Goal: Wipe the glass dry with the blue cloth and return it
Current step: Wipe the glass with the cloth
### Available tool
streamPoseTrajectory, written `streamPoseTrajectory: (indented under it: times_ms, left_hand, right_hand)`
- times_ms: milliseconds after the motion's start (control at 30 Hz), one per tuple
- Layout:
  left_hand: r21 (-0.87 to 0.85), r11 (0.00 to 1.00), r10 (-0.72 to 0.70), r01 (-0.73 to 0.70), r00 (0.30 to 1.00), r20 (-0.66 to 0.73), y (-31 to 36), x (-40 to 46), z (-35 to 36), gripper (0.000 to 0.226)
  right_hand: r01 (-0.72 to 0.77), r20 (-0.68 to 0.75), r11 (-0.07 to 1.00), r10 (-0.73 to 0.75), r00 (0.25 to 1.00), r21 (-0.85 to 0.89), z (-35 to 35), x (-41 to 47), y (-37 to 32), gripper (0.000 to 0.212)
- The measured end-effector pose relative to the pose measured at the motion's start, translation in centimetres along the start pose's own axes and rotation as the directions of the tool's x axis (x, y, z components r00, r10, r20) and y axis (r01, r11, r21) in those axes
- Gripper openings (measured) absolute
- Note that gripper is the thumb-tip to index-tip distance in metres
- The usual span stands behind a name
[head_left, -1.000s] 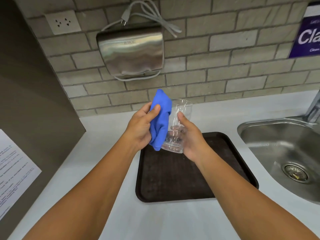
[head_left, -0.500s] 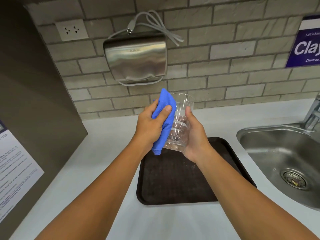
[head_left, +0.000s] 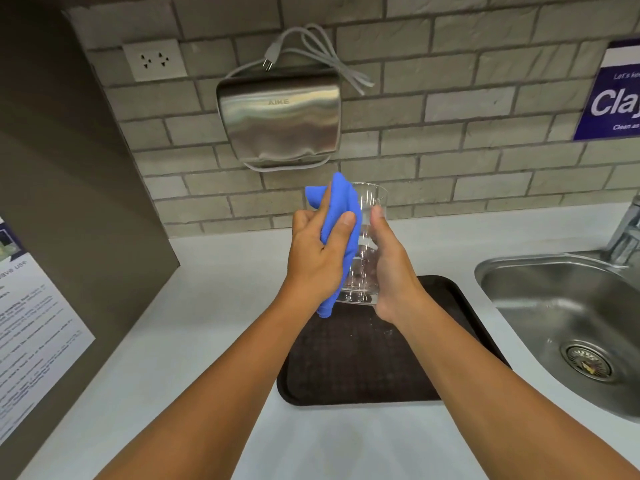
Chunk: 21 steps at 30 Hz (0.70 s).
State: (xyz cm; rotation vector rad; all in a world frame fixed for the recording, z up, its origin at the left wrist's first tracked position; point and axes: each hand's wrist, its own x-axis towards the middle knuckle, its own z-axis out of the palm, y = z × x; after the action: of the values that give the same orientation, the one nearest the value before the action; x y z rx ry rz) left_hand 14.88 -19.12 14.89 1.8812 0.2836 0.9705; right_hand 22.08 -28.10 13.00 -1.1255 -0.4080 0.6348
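A clear glass (head_left: 363, 258) is held upright in the air above the back edge of a dark brown tray (head_left: 363, 362). My right hand (head_left: 393, 268) grips its right side, thumb up near the rim. My left hand (head_left: 313, 258) holds the blue cloth (head_left: 341, 216) and presses it against the glass's left side. The cloth's top sticks up beside the rim and its tail hangs below my palm. The left wall of the glass is hidden behind the cloth.
A white counter (head_left: 214, 306) carries the tray. A steel sink (head_left: 568, 317) with a tap (head_left: 627, 237) lies to the right. A steel hand dryer (head_left: 280, 119) hangs on the brick wall, a socket (head_left: 154, 60) beside it. A dark panel (head_left: 69, 202) with a paper notice stands left.
Both hands have raised the glass and cloth a little, and my left hand has shifted the cloth up along the glass's side. The camera has tilted slightly.
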Motion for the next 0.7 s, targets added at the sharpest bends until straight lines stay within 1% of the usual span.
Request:
streamPoseTrajectory:
  times_ms: [33,67,100,133,167,233,267,300,367,400,433,467,500,533,567,600,667,700]
  left_hand:
    - [-0.064,0.995,-0.081,0.080,0.997,-0.009,0.1,0.1,-0.2,0.019]
    - [-0.129,0.976,-0.180,0.177,0.984,-0.011,0.1,0.3,-0.3,0.021]
    - [-0.177,0.945,-0.279,0.275,0.960,0.000,0.1,0.4,-0.4,0.029]
    - [-0.197,0.919,-0.346,0.342,0.938,0.017,0.2,0.5,-0.4,0.037]
    - [-0.187,0.912,-0.368,0.366,0.929,0.024,0.2,0.5,-0.4,0.041]
    - [-0.123,0.937,-0.330,0.328,0.944,0.006,0.2,0.5,-0.2,0.037]
    - [-0.083,0.955,-0.288,0.287,0.958,-0.008,0.1,0.4,0.0,0.033]
    - [-0.041,0.971,-0.235,0.234,0.972,-0.022,-0.1,0.3,0.2,0.029]
    - [0.039,0.993,-0.113,0.114,0.993,-0.028,-0.5,0.0,0.5,0.031]
    - [0.066,0.995,-0.069,0.071,0.997,-0.024,-0.7,-0.1,0.6,0.032]
    - [0.074,0.996,-0.047,0.048,0.999,-0.020,-0.8,-0.1,0.7,0.033]
    - [0.065,0.997,-0.048,0.049,0.999,-0.018,-0.9,-0.1,0.7,0.033]
    - [0.043,0.997,-0.070,0.071,0.997,-0.023,-0.9,0.1,0.8,0.033]
    - [0.006,0.994,-0.110,0.110,0.993,-0.033,-1.1,0.3,0.8,0.033]
    - [-0.034,0.985,-0.170,0.168,0.984,-0.046,-1.1,0.5,0.8,0.034]
    - [-0.076,0.966,-0.251,0.247,0.967,-0.054,-1.2,0.7,0.8,0.037]
    - [-0.145,0.903,-0.413,0.404,0.910,-0.042,-1.0,0.8,0.7,0.045]
    - [-0.139,0.895,-0.434,0.424,0.900,-0.047,-0.9,0.8,0.8,0.045]
  right_hand:
    - [0.000,0.008,1.000,0.000,1.000,0.018,-0.1,-0.1,0.1,0.063]
    - [0.000,0.020,0.999,-0.001,1.000,0.037,-0.2,-0.1,0.2,0.066]
    - [-0.004,0.030,0.999,0.002,1.000,0.050,-0.2,-0.2,0.3,0.067]
    - [-0.010,0.032,0.998,0.008,0.999,0.067,-0.2,-0.2,0.4,0.065]
    - [-0.018,0.033,0.996,0.015,0.999,0.085,-0.3,-0.2,0.7,0.062]
    - [-0.020,0.028,0.995,0.018,0.999,0.100,-0.4,0.0,1.1,0.055]
    - [-0.019,0.017,0.995,0.017,1.000,0.094,-0.4,0.0,1.2,0.054]
    - [-0.019,0.005,0.997,0.019,1.000,0.079,-0.3,0.1,1.2,0.058]
    - [-0.023,-0.007,0.999,0.023,1.000,0.048,-0.2,0.4,1.0,0.069]
    - [-0.023,-0.003,0.999,0.023,1.000,0.036,-0.3,0.5,0.9,0.070]
    - [-0.025,0.005,0.999,0.025,1.000,0.027,-0.4,0.6,0.9,0.066]
    - [-0.024,0.009,0.999,0.024,1.000,0.021,-0.6,0.8,0.9,0.058]
    - [-0.020,0.017,0.999,0.020,1.000,0.027,-0.9,0.9,1.0,0.050]
    - [-0.022,0.023,0.999,0.021,0.999,0.037,-1.0,1.0,0.9,0.047]
    - [-0.031,0.026,0.999,0.030,0.999,0.039,-1.0,1.0,0.9,0.049]
    - [-0.044,0.028,0.998,0.043,0.999,0.037,-1.0,0.9,0.8,0.056]
    - [-0.055,0.022,0.998,0.055,0.998,0.020,-0.9,0.8,0.8,0.068]
    - [-0.057,0.009,0.998,0.057,0.998,0.008,-0.9,0.7,0.8,0.070]
